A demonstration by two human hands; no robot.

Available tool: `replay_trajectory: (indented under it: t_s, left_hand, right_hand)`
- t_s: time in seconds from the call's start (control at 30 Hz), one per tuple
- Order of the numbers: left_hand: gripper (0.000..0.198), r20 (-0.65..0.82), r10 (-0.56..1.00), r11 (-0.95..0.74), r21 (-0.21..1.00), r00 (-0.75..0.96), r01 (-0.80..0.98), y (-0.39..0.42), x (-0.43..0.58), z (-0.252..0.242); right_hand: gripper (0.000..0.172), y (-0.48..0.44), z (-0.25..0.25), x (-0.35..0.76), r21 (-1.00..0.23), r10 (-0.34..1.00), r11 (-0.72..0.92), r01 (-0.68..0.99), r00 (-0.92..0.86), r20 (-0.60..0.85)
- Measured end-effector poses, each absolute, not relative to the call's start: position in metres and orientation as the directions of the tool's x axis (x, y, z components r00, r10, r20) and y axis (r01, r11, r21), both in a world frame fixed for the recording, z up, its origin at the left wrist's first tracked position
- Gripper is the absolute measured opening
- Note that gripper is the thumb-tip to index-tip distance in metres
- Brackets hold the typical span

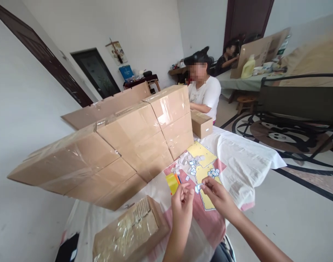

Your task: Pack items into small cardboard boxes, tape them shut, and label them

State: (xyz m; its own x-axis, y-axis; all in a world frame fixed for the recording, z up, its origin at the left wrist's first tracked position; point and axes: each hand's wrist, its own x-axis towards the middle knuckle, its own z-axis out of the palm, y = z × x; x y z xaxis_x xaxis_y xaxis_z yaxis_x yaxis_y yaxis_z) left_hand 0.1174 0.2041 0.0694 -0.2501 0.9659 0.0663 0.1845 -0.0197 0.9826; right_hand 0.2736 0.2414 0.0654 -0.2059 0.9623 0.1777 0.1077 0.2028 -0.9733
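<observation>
My right hand (217, 193) pinches a small white piece (198, 188) with a blue edge between thumb and fingertips, above the table. Just left of it, my left hand (183, 198) has its fingers curled together; what they hold, if anything, I cannot make out. A yellow sheet (172, 183) with an orange and blue edge shows right behind the left fingers; whether they touch it is unclear. Yellow cut-out sheets (204, 154) lie beyond my hands. On and beside them are a loose pile of small white pieces (184, 160) and a cluster of blue-edged pieces (214, 173).
A wall of taped cardboard boxes (139, 134) stands along the table's left side. One carton (128, 233) sits close by at front left, a smaller box (201, 124) at the far end. A person in a white shirt (210, 92) sits beyond; another person (228, 58) is farther back.
</observation>
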Motion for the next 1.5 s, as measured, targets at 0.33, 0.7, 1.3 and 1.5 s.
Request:
replay_trajectory:
  t_s: [0.33, 0.7, 1.3, 1.5]
  left_hand:
    - [0.043, 0.068, 0.970, 0.021, 0.933, -0.232, 0.360, 0.209, 0.126, 0.054]
    - [0.019, -0.292, 0.944, -0.016, 0.431, 0.156, 0.902, 0.286, 0.186, 0.052]
    - [0.021, 0.172, 0.985, -0.066, 0.514, -0.027, 0.855, 0.093, 0.110, 0.024]
    - [0.005, 0.468, 0.813, 0.081, 0.498, -0.346, 0.864, 0.036, 0.023, 0.046]
  right_hand:
    - [0.039, 0.231, 0.057, 0.279, -0.982, 0.982, 0.182, 0.050, -0.053, 0.179]
    - [0.045, 0.206, 0.044, 0.297, -0.991, 0.981, 0.137, 0.006, 0.139, 0.136]
    - [0.026, 0.214, 0.083, 0.283, -0.943, 0.887, 0.311, 0.122, -0.394, 0.242]
    - [0.029, 0.222, 0.047, 0.179, -0.955, 0.691, 0.290, -0.057, -0.679, 0.250]
